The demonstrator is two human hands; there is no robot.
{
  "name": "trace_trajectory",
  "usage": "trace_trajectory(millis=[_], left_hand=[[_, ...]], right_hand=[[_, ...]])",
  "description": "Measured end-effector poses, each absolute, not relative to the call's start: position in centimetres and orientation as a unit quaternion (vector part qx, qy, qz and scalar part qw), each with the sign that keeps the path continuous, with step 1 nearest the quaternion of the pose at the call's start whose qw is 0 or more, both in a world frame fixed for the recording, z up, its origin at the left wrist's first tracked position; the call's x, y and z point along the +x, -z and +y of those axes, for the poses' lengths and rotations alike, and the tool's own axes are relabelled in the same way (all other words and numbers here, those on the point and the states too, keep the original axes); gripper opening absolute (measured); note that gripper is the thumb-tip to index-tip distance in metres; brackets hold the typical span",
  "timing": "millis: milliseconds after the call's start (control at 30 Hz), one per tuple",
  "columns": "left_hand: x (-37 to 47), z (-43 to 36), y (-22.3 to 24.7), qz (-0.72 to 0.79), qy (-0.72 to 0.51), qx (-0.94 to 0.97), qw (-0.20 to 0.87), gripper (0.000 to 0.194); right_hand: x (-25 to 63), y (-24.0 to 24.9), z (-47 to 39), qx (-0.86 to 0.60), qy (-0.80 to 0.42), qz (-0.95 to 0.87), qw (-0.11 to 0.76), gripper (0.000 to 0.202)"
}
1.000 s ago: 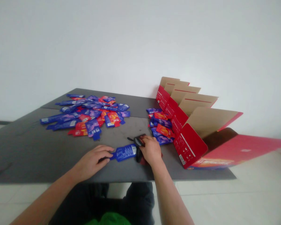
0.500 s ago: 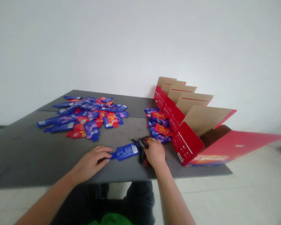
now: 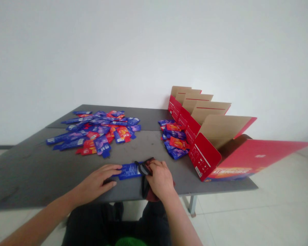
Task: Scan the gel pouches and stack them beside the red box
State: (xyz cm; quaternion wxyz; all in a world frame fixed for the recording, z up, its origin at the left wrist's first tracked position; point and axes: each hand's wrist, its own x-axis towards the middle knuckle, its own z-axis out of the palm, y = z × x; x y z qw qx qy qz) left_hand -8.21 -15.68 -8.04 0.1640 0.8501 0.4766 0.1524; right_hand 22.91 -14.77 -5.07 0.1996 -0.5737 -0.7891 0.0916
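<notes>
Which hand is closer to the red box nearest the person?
Right. The right hand, on a dark object, is left of the red box; the left hand is farther left, by a blue packet.

I have a dark grey table (image 3: 36, 174) in view, a seam (image 3: 149, 130) crossing its far part and a pale leg (image 3: 192, 205) showing below the front edge. On its left half I see a broad, loose heap of blue and red packets (image 3: 100, 130), overlapping at many angles. A smaller pile of packets (image 3: 178, 134) lies right of the middle, just beside the row of open red cartons (image 3: 205, 155) standing along the right side. Near the front edge I find one blue packet (image 3: 129, 171), partly covered, well apart from the heap.
</notes>
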Motion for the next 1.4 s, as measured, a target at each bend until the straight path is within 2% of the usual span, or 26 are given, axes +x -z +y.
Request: trace_trajectory(millis=[200, 433, 533, 733, 1133, 1400], left_hand=[[-10.5, -14.4, 5.5, 0.492, -0.066, 0.849, 0.182, 0.047], [-6.3, -13.8, 3.4, 0.48, -0.014, 0.865, 0.147, 0.064], [-4.7, -14.2, 4.4, 0.497, -0.062, 0.858, 0.112, 0.061], [-4.2, -14.7, 6.2, 0.502, -0.106, 0.853, 0.101, 0.04], [-3.8, -10.8, 3.9, 0.436, -0.059, 0.879, 0.185, 0.045], [-3.7, -10.6, 0.4, 0.419, 0.063, 0.878, 0.224, 0.059]], right_hand=[[26.3, 6.3, -16.0, -0.653, -0.096, -0.702, 0.266, 0.031], [26.4, 6.7, -16.4, -0.649, -0.07, -0.709, 0.267, 0.03], [26.3, 6.7, -16.4, -0.647, -0.069, -0.71, 0.27, 0.029], [26.4, 6.7, -16.5, -0.644, -0.07, -0.712, 0.271, 0.029], [26.2, 6.4, -16.6, -0.65, -0.082, -0.705, 0.274, 0.028], [26.2, 6.6, -16.8, -0.673, -0.083, -0.68, 0.278, 0.027]])
